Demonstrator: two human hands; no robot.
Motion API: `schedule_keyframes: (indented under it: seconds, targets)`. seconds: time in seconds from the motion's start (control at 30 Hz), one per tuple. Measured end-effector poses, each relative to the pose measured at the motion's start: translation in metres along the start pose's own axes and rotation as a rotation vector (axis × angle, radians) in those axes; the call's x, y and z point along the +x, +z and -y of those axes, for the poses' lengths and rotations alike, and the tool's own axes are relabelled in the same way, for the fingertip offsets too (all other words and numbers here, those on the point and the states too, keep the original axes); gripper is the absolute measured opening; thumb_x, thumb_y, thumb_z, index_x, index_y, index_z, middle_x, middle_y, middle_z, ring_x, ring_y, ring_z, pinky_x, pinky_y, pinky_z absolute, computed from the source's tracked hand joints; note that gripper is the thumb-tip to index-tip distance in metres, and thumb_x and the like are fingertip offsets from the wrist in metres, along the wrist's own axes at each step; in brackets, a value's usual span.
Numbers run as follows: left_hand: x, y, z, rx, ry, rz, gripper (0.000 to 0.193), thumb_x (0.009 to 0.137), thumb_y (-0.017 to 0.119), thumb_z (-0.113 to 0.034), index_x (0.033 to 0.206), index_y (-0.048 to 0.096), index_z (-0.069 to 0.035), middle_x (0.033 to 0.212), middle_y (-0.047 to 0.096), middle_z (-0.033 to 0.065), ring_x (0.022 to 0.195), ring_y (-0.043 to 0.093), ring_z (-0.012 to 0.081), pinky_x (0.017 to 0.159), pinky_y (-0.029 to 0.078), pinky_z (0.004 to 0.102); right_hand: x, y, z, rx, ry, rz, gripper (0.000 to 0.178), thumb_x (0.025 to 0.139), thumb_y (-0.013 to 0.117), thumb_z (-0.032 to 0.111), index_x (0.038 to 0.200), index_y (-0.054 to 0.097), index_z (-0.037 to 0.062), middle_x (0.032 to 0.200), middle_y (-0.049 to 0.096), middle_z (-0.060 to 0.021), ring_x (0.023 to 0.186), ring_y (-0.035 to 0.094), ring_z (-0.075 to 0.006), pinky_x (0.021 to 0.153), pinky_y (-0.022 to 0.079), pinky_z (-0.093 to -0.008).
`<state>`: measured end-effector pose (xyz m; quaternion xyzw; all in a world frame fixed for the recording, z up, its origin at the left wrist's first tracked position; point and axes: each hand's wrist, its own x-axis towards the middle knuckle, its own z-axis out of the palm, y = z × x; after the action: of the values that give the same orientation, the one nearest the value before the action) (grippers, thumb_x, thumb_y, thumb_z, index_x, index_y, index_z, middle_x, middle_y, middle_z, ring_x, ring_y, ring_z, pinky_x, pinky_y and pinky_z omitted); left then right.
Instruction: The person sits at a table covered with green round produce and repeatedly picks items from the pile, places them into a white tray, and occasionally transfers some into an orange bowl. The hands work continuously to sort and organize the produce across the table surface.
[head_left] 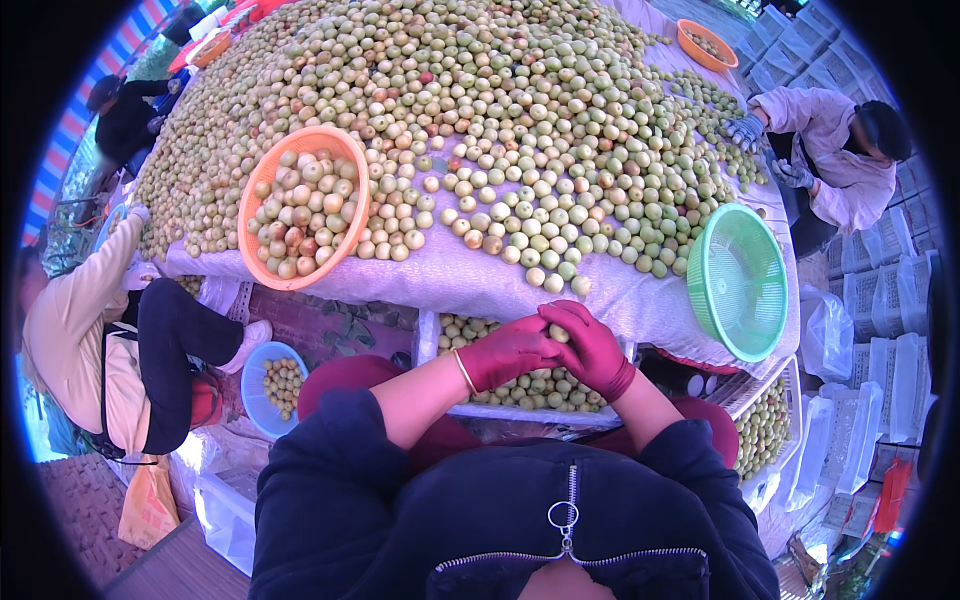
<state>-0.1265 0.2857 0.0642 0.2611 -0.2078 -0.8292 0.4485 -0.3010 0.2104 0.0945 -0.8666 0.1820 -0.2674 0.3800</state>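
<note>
From the head view, here we are: two hands in dark red gloves meet at the front of the worktop (430,282), the left hand (505,354) and the right hand (594,352) touching and closed in around one round green fruit (558,333). It peeks out between the gloves, near the fingertips of the left; which fingers bear it is hidden. A yellow bangle (466,371) rings the left wrist.

Right below them sits a white crate (428,335) of fruit, its middle partly covered by the hands. Just ahead, the worktop's cloth-covered edge lies between the hands and a huge fruit heap (480,110) spreading toward the far side. An orange basket (312,137) full of fruit tilts at the edge, ahead and left; a green basket (745,275) leans at the right corner. Low on the left, a blue basin (255,400) holds more fruit, and low on the right there's another filled crate (796,400).

A person in a pale jacket (75,325) works on the left, one in a lilac top (850,195) on the right, beside stacked crates (890,300).
</note>
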Motion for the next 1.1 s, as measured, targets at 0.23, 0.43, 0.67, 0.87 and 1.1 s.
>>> schedule_keyframes:
  seconds: [0.23,0.43,0.67,0.87,1.1]
  targets:
    - [-0.005,0.023,-0.019,0.132,-0.148,0.114,0.057,0.098,0.058,-0.021,0.147,0.038,0.0,0.141,0.051,0.0169,0.124,0.057,0.0226,0.108,0.047,0.038,-0.082,-0.075,-0.009,0.171,0.482,-0.361,0.02,0.091,0.064,-0.001,0.11,0.061,0.0048,0.088,0.057,-0.0003,0.07,0.055,-0.0089,0.062,0.045,-0.0232]
    - [-0.005,-0.021,-0.053,0.64,0.155,-0.145,0.048,0.099,0.058,-0.022,0.141,0.048,-0.003,0.128,0.06,0.0131,0.113,0.063,0.0218,0.098,0.051,0.0346,-0.27,-0.254,-0.055,-0.249,0.744,-0.744,0.015,0.089,0.068,0.005,0.103,0.063,0.0072,0.084,0.061,0.0024,0.071,0.053,-0.0069,0.065,0.044,-0.022]
    - [-0.021,-0.072,-0.09,1.794,0.216,-0.677,0.034,0.09,0.057,-0.011,0.125,0.056,-0.011,0.118,0.062,0.0166,0.101,0.064,0.0347,0.081,0.054,0.0444,-0.317,-0.333,-0.026,-1.233,0.928,-0.372,0.055,0.085,0.069,0.01,0.138,0.053,0.0092,0.151,0.039,-0.0221,0.139,0.041,-0.037,0.112,0.037,-0.0444]
    - [-0.017,-0.087,-0.098,1.906,0.345,-0.733,0.03,0.088,0.055,-0.007,0.117,0.058,-0.012,0.118,0.061,0.0148,0.093,0.068,0.032,0.073,0.056,0.0435,-0.054,-0.163,-0.051,-0.656,0.332,-0.142,0.047,0.088,0.064,0.002,0.134,0.057,0.0079,0.148,0.045,-0.0191,0.138,0.044,-0.0357,0.113,0.035,-0.0418]
    - [-0.011,-0.083,-0.09,1.979,0.289,-0.514,0.046,0.076,0.062,0.0,0.12,0.058,-0.012,0.131,0.053,0.007,0.099,0.064,0.0308,0.078,0.056,0.0425,0.132,0.015,-0.093,-0.495,0.061,0.186,0.055,0.091,0.064,0.024,0.144,0.048,0.0148,0.151,0.041,-0.0177,0.14,0.038,-0.0397,0.116,0.03,-0.0501]
